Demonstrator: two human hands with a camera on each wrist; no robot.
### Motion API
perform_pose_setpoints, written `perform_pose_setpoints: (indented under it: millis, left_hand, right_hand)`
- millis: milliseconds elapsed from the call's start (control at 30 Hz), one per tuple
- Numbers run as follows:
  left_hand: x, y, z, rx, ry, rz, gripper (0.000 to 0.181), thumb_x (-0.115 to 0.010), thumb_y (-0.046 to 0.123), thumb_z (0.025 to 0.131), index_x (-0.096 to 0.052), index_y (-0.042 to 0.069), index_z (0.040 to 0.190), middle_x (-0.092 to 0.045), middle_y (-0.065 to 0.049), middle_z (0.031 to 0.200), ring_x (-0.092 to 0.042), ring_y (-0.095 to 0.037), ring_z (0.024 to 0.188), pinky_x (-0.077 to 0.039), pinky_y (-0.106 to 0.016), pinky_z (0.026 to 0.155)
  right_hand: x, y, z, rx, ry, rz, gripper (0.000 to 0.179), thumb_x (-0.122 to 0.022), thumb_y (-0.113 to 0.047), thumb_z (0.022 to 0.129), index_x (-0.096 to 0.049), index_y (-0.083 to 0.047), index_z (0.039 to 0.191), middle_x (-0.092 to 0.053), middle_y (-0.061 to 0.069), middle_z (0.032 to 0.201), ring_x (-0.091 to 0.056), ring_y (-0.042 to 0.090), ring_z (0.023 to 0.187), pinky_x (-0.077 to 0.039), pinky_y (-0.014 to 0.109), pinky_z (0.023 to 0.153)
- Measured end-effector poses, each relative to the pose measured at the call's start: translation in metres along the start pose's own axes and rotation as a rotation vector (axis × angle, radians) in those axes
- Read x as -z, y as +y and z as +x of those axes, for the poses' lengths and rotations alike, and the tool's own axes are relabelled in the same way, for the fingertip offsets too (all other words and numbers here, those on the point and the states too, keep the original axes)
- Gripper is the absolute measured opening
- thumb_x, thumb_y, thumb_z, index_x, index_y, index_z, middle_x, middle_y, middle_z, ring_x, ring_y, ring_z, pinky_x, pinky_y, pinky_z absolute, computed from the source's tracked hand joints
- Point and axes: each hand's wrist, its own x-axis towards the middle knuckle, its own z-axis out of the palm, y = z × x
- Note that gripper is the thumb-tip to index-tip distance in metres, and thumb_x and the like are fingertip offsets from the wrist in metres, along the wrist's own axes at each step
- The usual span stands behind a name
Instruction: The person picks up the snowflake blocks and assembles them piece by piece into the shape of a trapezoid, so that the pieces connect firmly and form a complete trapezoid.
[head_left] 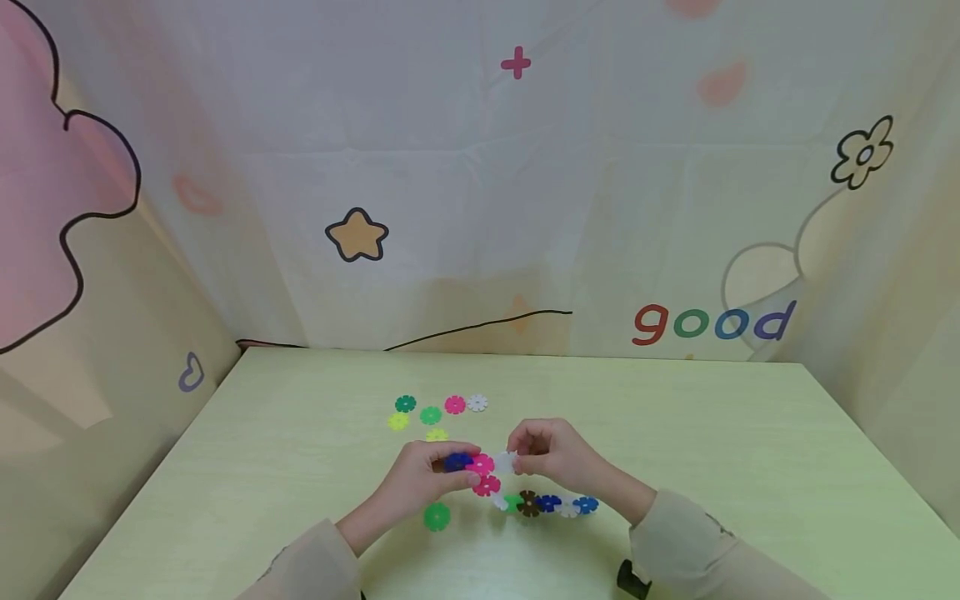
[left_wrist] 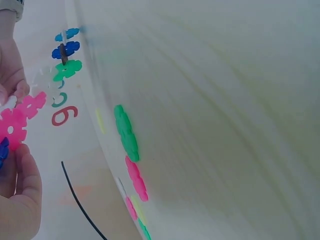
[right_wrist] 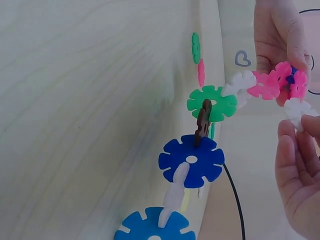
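Observation:
Between the two hands is a linked chain of plastic snowflake discs. My left hand (head_left: 412,485) pinches its upper left end, around a dark blue disc (head_left: 456,462) and a pink disc (head_left: 482,464). Thumb and fingers of my right hand (head_left: 561,457) pinch a white disc (right_wrist: 298,111) right at the pink ones. From a lower pink disc (head_left: 487,486) the chain runs right through white, a green disc (right_wrist: 212,102), a brown disc (head_left: 529,503), a blue disc (right_wrist: 192,161), another white and a lighter blue disc (head_left: 586,505). In the right wrist view this tail hangs above the table.
Loose discs lie behind the hands on the pale table (head_left: 712,450): a dark green disc (head_left: 405,403), a pink disc (head_left: 454,405), a white disc (head_left: 477,403) and several others. A green disc (head_left: 437,517) lies near the left forearm. A printed curtain (head_left: 465,208) closes off the back.

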Motion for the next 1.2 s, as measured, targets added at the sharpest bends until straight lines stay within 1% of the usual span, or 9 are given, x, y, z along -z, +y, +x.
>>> perform_pose_setpoints:
  millis: [133,300,467,600,733,833,1000,1100,1200]
  left_hand:
    - [-0.001,0.002,-0.001,0.005,-0.009,-0.011,0.041,-0.07,0.033,0.072,-0.065,0.011,0.106,-0.066,-0.006,0.098,-0.055,-0.013,0.076,-0.049,-0.017,0.063]
    - [-0.002,0.004,-0.002,0.004,-0.015,-0.027,0.042,-0.07,0.032,0.071,-0.065,0.01,0.107,-0.066,-0.008,0.1,-0.058,-0.014,0.079,-0.05,-0.018,0.066]
    - [-0.004,0.006,-0.004,-0.034,-0.012,-0.015,0.04,-0.07,0.03,0.07,-0.067,0.008,0.104,-0.067,-0.009,0.1,-0.06,-0.013,0.079,-0.05,-0.017,0.065]
    - [-0.006,0.009,-0.006,-0.072,-0.01,0.024,0.037,-0.071,0.028,0.07,-0.068,0.008,0.1,-0.068,-0.01,0.096,-0.063,-0.013,0.081,-0.05,-0.017,0.064]
    - [-0.008,0.011,-0.007,-0.088,-0.012,0.075,0.034,-0.071,0.027,0.07,-0.069,0.009,0.099,-0.069,-0.007,0.094,-0.064,-0.011,0.083,-0.05,-0.018,0.065]
    - [-0.007,0.012,-0.006,-0.08,-0.031,0.097,0.035,-0.07,0.029,0.072,-0.068,0.01,0.102,-0.068,-0.005,0.097,-0.061,-0.011,0.082,-0.049,-0.017,0.064]
    - [-0.007,0.011,-0.003,-0.065,-0.053,0.157,0.042,-0.068,0.033,0.075,-0.063,0.011,0.11,-0.065,-0.005,0.106,-0.058,-0.013,0.086,-0.048,-0.016,0.066]
    - [-0.007,0.01,-0.001,-0.08,-0.049,0.19,0.042,-0.068,0.033,0.075,-0.062,0.011,0.111,-0.064,-0.005,0.107,-0.058,-0.014,0.089,-0.047,-0.015,0.068]
    - [-0.007,0.009,-0.001,-0.1,-0.054,0.196,0.041,-0.068,0.03,0.076,-0.063,0.009,0.11,-0.064,-0.007,0.107,-0.059,-0.015,0.09,-0.047,-0.016,0.07]
  right_hand:
    - [-0.002,0.0,-0.001,0.007,0.017,-0.043,0.009,-0.061,-0.003,0.081,-0.06,0.0,0.089,-0.059,0.013,0.078,-0.054,0.01,0.065,-0.049,0.019,0.062]
    - [-0.005,-0.002,-0.005,0.061,0.055,-0.111,0.008,-0.062,-0.002,0.079,-0.062,-0.003,0.088,-0.061,0.01,0.078,-0.054,0.008,0.065,-0.05,0.019,0.063]
    - [-0.007,-0.006,-0.009,0.103,0.085,-0.132,0.007,-0.063,0.0,0.078,-0.063,-0.003,0.084,-0.061,0.01,0.077,-0.052,0.006,0.064,-0.049,0.019,0.061]
    - [-0.007,-0.012,-0.011,0.117,0.079,-0.145,0.007,-0.062,0.004,0.077,-0.064,-0.002,0.081,-0.061,0.01,0.076,-0.051,0.005,0.063,-0.049,0.019,0.06]
    - [-0.007,-0.015,-0.012,0.117,0.067,-0.162,0.008,-0.062,0.005,0.076,-0.064,-0.002,0.081,-0.061,0.01,0.076,-0.051,0.004,0.063,-0.049,0.019,0.059]
    - [-0.007,-0.015,-0.011,0.112,0.076,-0.18,0.009,-0.063,0.004,0.077,-0.065,-0.002,0.082,-0.062,0.009,0.077,-0.051,0.004,0.063,-0.049,0.019,0.06]
    - [-0.007,-0.013,-0.009,0.132,0.078,-0.212,0.01,-0.063,-0.001,0.078,-0.066,-0.003,0.088,-0.062,0.006,0.078,-0.05,0.005,0.064,-0.049,0.019,0.06]
    - [-0.008,-0.013,-0.007,0.151,0.07,-0.227,0.01,-0.063,-0.002,0.079,-0.066,-0.003,0.089,-0.061,0.006,0.077,-0.048,0.004,0.064,-0.048,0.018,0.06]
    - [-0.008,-0.013,-0.006,0.16,0.061,-0.238,0.011,-0.063,-0.002,0.079,-0.066,-0.002,0.089,-0.061,0.005,0.076,-0.047,0.004,0.064,-0.047,0.018,0.059]
